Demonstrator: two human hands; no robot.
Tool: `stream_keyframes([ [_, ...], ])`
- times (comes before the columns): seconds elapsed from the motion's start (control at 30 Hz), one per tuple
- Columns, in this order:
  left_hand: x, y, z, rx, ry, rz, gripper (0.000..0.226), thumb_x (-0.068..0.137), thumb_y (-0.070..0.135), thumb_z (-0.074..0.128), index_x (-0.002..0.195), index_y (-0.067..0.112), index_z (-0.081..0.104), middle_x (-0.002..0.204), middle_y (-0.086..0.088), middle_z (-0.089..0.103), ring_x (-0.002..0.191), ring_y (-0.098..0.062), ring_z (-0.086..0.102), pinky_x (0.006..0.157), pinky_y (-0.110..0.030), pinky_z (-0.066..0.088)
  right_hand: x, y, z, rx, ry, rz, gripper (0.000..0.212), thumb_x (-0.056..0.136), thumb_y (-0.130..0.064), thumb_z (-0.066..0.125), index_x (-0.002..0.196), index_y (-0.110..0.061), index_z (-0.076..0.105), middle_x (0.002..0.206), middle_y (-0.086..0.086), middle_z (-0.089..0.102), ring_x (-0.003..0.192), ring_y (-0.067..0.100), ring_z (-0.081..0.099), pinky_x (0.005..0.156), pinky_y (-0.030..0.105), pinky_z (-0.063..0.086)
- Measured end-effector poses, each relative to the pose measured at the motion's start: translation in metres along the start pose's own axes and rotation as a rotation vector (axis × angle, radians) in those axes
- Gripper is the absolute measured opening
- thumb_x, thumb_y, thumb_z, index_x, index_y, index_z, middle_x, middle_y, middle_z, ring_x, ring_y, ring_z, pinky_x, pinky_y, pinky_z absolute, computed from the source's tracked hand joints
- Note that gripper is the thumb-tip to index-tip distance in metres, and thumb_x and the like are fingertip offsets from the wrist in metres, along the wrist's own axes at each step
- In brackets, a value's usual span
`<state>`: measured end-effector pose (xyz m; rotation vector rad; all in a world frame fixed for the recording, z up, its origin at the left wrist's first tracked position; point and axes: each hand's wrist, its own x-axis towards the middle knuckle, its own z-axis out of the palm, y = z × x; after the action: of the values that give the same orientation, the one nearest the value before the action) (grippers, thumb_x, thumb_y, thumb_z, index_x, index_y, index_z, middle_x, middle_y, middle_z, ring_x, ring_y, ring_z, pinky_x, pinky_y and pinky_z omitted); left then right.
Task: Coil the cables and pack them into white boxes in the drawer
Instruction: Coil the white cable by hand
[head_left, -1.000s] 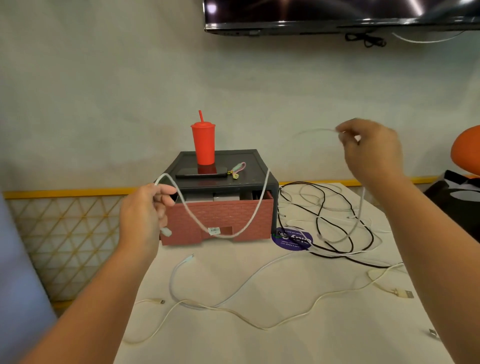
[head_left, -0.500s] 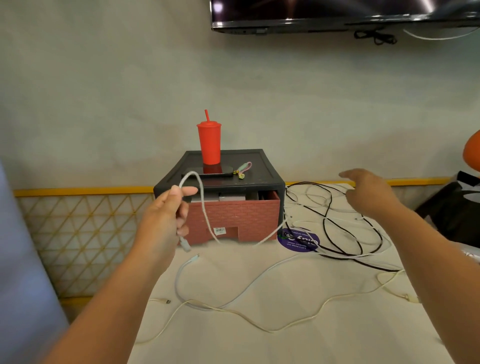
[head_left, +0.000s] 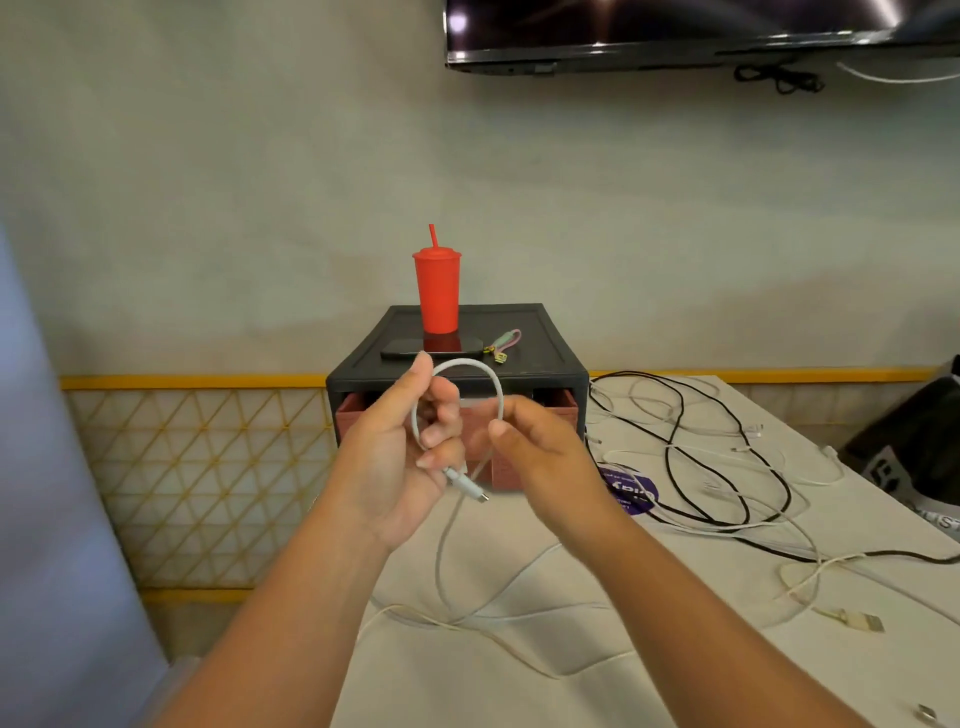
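1. The left hand (head_left: 397, 452) is raised over the table (head_left: 675, 686), in front of the drawer (head_left: 560, 413), with its fingers curled round a cable (head_left: 470, 362).
2. The cable forms one small upright loop. It rises past the left forefinger tip, arcs to the right and comes down to the right hand (head_left: 543, 454).
3. The right hand pinches the right side of the loop between thumb and forefinger, and its other fingers are curled behind.
4. The cable's plug (head_left: 470, 489) sticks out below the left fingers, pointing down and to the right.
5. Below the hands the rest of the cable hangs to the table and lies near its left edge.
6. The reddish drawer sits in a black frame (head_left: 550, 338) at the table's far left corner. The hands hide its middle, so what it holds cannot be told.
7. On top of the frame a red cup (head_left: 437, 296) with a straw stands upright. A phone (head_left: 410, 347) lies flat just in front of it, and a keyring (head_left: 504, 343) lies just right of the phone.
8. A black cable (head_left: 671, 470) lies tangled with white cables (head_left: 717, 528) along the far edge, right of the frame.
9. A purple sticker (head_left: 634, 493) lies just beside the frame's front right corner, partly behind the right wrist.
10. A connector (head_left: 857, 621) lies near the right edge.
11. A TV (head_left: 675, 26) hangs on the wall above, and a dark bag (head_left: 914, 452) sits beyond the right edge.
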<state>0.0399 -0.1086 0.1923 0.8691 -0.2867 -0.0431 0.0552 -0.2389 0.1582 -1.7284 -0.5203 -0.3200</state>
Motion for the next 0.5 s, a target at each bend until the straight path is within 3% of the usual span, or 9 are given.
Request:
stream_keyframes([
  [0.07,0.001,0.003,-0.002,-0.068,-0.019,0.019,0.035,0.082,0.034,0.05,0.062,0.012,0.069,0.056,0.003,0.048,0.042,-0.003,0.035,0.035,-0.011,0.028,-0.005,0.004,0.011,0.091,0.063,0.067,0.023,0.097,-0.008,0.041,0.099,-0.014,0.063,0.064,-0.002,0.056,0.061,0.003,0.055,0.071,0.02,0.046],
  [0.13,0.002,0.005,-0.007,-0.111,-0.026,0.038,0.035,0.091,0.03,0.043,0.084,0.012,0.072,0.063,0.004,0.053,0.047,-0.004,0.04,0.042,-0.014,0.036,-0.01,0.008,0.02,0.219,0.039,0.165,0.028,0.098,-0.009,0.038,0.093,-0.022,0.063,0.054,-0.005,0.049,0.049,0.004,0.05,0.065,0.027,0.049],
  [0.23,0.002,0.004,-0.012,-0.07,-0.035,0.078,0.031,0.09,0.022,0.042,0.114,0.013,0.06,0.075,0.006,0.062,0.056,-0.005,0.051,0.055,-0.021,0.047,-0.017,0.013,0.026,0.246,-0.014,0.24,0.032,0.099,-0.009,0.036,0.096,-0.027,0.062,0.051,-0.007,0.044,0.04,0.004,0.04,0.046,0.021,0.046],
  [0.37,0.004,0.005,-0.009,0.159,0.009,0.199,0.028,0.096,0.008,0.038,0.111,0.021,0.057,0.086,0.01,0.072,0.077,-0.003,0.066,0.08,-0.026,0.048,-0.023,0.014,0.024,0.129,-0.075,0.292,0.028,0.099,-0.012,0.037,0.103,-0.021,0.063,0.049,-0.007,0.041,0.037,0.0,0.032,0.039,0.012,0.029],
  [0.5,0.004,0.004,0.001,0.331,-0.038,0.292,0.03,0.096,0.008,0.037,0.111,0.027,0.054,0.095,0.011,0.073,0.104,-0.003,0.064,0.09,-0.02,0.047,-0.028,0.003,0.022,-0.06,-0.188,0.211,0.027,0.099,-0.016,0.038,0.093,-0.026,0.062,0.042,-0.01,0.043,0.04,-0.001,0.038,0.047,0.008,0.03],
])
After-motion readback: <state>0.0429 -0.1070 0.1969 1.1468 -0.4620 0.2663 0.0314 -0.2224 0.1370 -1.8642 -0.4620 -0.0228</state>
